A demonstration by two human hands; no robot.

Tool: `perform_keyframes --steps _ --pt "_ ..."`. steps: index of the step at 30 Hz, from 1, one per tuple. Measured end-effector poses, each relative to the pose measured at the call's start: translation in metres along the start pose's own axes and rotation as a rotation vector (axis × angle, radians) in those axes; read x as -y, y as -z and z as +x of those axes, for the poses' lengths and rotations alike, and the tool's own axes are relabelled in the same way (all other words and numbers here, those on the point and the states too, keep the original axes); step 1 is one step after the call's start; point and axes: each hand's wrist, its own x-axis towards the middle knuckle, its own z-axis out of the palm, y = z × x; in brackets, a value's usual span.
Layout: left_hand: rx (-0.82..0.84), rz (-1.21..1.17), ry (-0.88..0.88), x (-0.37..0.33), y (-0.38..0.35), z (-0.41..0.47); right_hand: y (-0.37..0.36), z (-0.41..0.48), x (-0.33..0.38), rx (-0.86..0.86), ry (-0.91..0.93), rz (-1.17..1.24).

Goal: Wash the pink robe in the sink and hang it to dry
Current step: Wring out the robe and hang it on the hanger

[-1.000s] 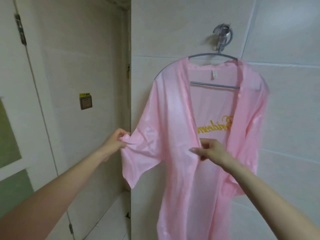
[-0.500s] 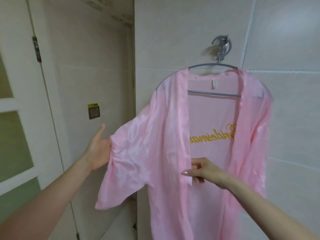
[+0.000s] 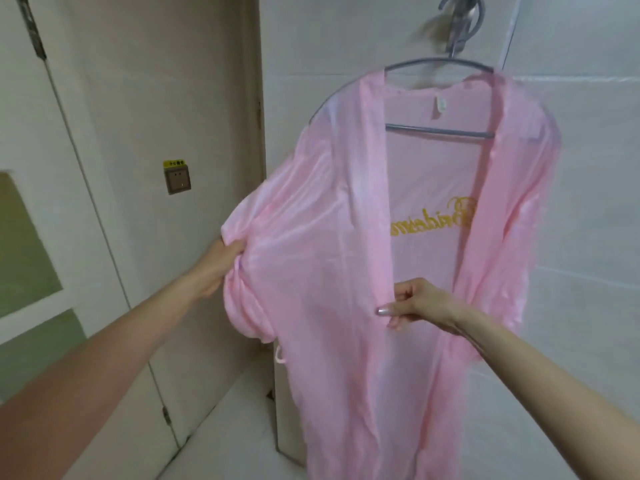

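Note:
The pink satin robe point(image 3: 332, 258) with gold lettering on its inside back hangs on a grey hanger point(image 3: 438, 133) from a wall hook point(image 3: 462, 19) on the tiled wall. My left hand point(image 3: 216, 268) grips the bunched left sleeve at its outer end, with the fingers tucked into the fabric. My right hand point(image 3: 419, 303) pinches the robe's left front edge at about waist height, thumb on top and fingers curled behind the band. A thin pink tie loop point(image 3: 280, 356) dangles under the bunched sleeve.
A white door point(image 3: 114, 209) with hinges stands to the left, beside a wall corner point(image 3: 265, 168). A small switch plate with a yellow label point(image 3: 177, 176) sits on the door-side wall. White tiles cover the wall behind the robe.
My left hand went from an open palm under the sleeve to gripping it bunched. My right hand keeps its pinch on the front edge. The view has moved closer.

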Motion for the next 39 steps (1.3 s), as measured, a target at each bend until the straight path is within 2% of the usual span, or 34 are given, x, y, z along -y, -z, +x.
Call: perform_keyframes --steps 1,2,4,5,7,8,10,11,12,13,15,16,17,20,21,22,24,27,28,31,33,36,39 --pt "0.039 -0.05 0.004 -0.001 -0.001 -0.002 -0.002 0.002 0.0 -0.041 -0.003 -0.051" --pt "0.108 -0.132 0.026 -0.003 -0.001 -0.005 0.001 0.007 -0.003 -0.155 0.018 -0.114" --pt "0.325 -0.34 0.112 -0.006 0.004 -0.01 0.009 0.011 -0.008 -0.392 0.036 -0.237" --pt "0.427 -0.356 0.146 -0.008 0.006 -0.013 0.011 0.009 -0.009 -0.442 0.032 -0.241" --pt "0.515 -0.079 0.152 -0.01 0.007 -0.019 -0.001 -0.001 -0.011 -0.353 0.032 -0.126" --pt "0.475 0.171 0.117 -0.007 0.004 -0.02 -0.011 -0.009 -0.009 -0.252 0.043 -0.08" --pt "0.203 0.582 -0.001 0.003 0.0 -0.014 -0.028 -0.023 0.003 0.027 0.038 -0.001" --pt "0.082 0.677 -0.053 0.006 0.0 -0.01 -0.033 -0.027 0.007 0.154 0.024 0.0" --pt "-0.01 0.748 -0.092 0.008 0.0 -0.005 -0.034 -0.029 0.012 0.204 0.013 -0.007" --pt "-0.071 0.81 -0.118 0.008 0.001 -0.001 -0.032 -0.025 0.013 0.161 0.008 -0.035" --pt "-0.129 0.956 -0.129 0.002 0.001 0.004 -0.027 -0.012 0.012 -0.073 0.031 -0.227" --pt "-0.143 1.02 -0.139 -0.001 0.001 0.006 -0.025 -0.009 0.011 -0.134 0.029 -0.304" --pt "-0.143 1.061 -0.147 -0.004 0.0 0.008 -0.025 -0.008 0.01 -0.102 0.021 -0.325" --pt "-0.129 1.092 -0.15 -0.005 0.003 0.017 -0.035 -0.017 0.016 0.26 -0.029 -0.141" --pt "-0.122 1.099 -0.129 -0.005 0.005 0.019 -0.035 -0.014 0.016 0.249 -0.036 -0.124" --pt "-0.117 1.092 -0.112 -0.005 0.006 0.02 -0.033 -0.01 0.014 0.157 -0.04 -0.117" --pt "-0.078 0.955 -0.072 -0.004 0.005 0.021 -0.028 -0.004 0.009 0.043 -0.072 -0.05" --pt "-0.005 0.63 -0.071 -0.002 0.003 0.019 -0.034 -0.009 0.005 0.175 -0.07 0.054" --pt "0.011 0.56 -0.083 -0.002 0.002 0.017 -0.035 -0.01 0.004 0.147 -0.057 0.021" --pt "0.091 0.454 -0.12 -0.003 0.005 0.014 -0.026 0.002 -0.01 -0.139 -0.05 -0.116" --pt "0.144 0.497 -0.068 -0.003 0.012 0.015 -0.019 0.006 -0.02 -0.224 -0.054 -0.107" --pt "0.057 0.835 0.003 0.001 0.021 0.018 -0.018 0.008 -0.029 -0.235 -0.023 -0.066" --pt "-0.031 0.977 -0.087 0.001 0.016 0.018 -0.017 0.011 -0.037 -0.261 -0.009 -0.079"
